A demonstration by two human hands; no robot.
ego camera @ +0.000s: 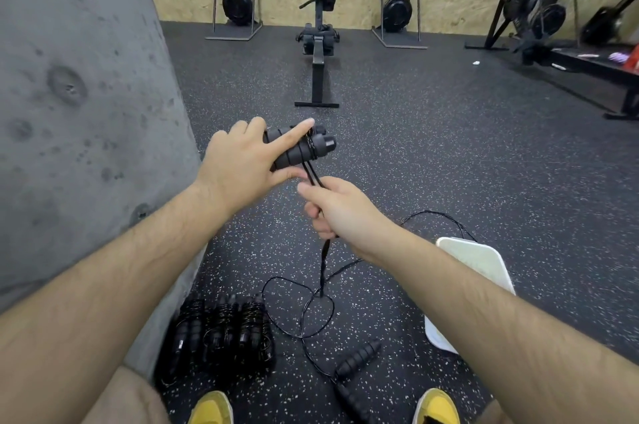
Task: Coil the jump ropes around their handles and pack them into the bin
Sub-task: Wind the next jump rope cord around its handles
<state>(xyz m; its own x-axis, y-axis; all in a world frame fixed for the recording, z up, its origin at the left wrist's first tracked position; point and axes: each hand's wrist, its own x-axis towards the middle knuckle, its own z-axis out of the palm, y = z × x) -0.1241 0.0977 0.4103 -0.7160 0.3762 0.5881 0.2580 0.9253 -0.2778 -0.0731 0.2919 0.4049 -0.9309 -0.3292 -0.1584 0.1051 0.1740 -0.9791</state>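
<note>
My left hand (238,160) grips a pair of black foam jump-rope handles (304,147) held side by side, its index finger stretched along them. A few turns of black cord wrap the handles near their caps. My right hand (335,207) pinches the doubled cord (323,268) just below the handles; the rest hangs to the floor in loose loops. A white bin (484,261) stands on the floor at the right, partly hidden by my right forearm. Coiled ropes (221,330) lie in a pile by the wall at lower left. Another rope's handles (356,359) lie uncoiled between my feet.
A grey concrete wall (76,95) fills the left side. Rowing machines (320,29) stand along the far wooden wall and at the right (539,19). The floor is black speckled rubber. My yellow shoes (211,408) show at the bottom edge.
</note>
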